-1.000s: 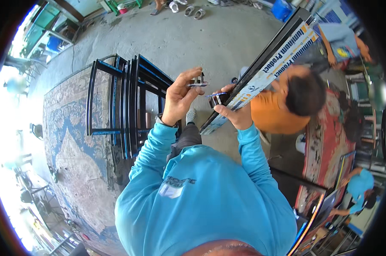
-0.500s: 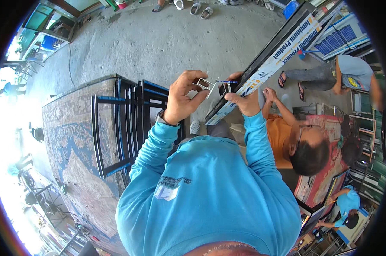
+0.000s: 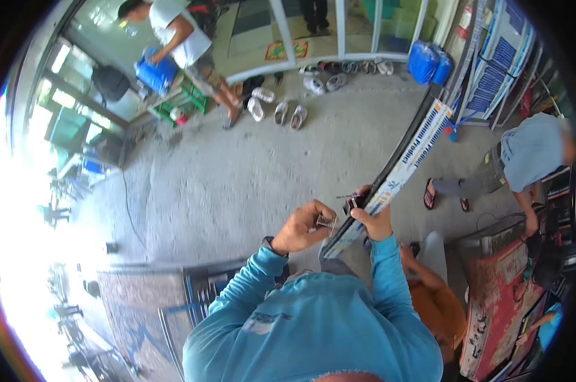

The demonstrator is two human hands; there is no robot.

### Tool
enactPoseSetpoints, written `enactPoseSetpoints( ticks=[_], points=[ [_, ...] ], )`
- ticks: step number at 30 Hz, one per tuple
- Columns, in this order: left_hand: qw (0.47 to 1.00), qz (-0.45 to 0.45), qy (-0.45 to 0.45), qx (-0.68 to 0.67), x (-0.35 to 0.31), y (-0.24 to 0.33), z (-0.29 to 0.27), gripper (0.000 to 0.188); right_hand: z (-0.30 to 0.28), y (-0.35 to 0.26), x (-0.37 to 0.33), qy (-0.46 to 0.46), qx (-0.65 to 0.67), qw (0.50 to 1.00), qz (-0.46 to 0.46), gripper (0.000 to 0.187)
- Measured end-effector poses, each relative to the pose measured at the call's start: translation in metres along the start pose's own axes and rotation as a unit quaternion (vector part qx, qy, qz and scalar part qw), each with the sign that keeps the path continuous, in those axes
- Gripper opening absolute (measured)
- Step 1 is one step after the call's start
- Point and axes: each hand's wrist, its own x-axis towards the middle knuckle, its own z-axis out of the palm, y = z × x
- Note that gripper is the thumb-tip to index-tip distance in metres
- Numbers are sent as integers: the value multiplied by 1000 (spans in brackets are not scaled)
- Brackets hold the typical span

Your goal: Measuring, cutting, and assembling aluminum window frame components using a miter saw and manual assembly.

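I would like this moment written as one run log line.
left hand: pinches small profile piece; right hand: grips long dark bars with printed film; nearby: orange-clad co-worker; beyond: shoes on floor

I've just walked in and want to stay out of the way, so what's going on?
Someone in a blue top holds a small pale profile piece in the left hand. The right hand grips a long dark bar with white printed film, plus a small dark piece. A co-worker in orange is low down at the right; another person in white stands near a green stand.
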Motion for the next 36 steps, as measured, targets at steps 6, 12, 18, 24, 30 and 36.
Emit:
enactPoseSetpoints(
  ticks=[6,12,18,24,30,36],
  points=[
    [987,-7,79,-136,155,-21,-10,33,-70,-43,98,74,10,997,-8,61],
    [998,64,-12,20,319,-39,2,30,-150,-73,185,100,-12,993,-69,69],
    [969,121,-203,74,510,-45,-2,9,-246,-93,277,88,-102,988,-81,62],
    [862,234,-389,228,713,-27,81,12,-333,-173,345,160,-214,962,-47,52],
    [790,268,-510,210,854,-53,191,15,-442,-216,366,292,-207,931,-73,55],
    [769,291,-540,183,980,-89,327,17,-590,-266,408,343,-180,917,-97,54]
  ],
)
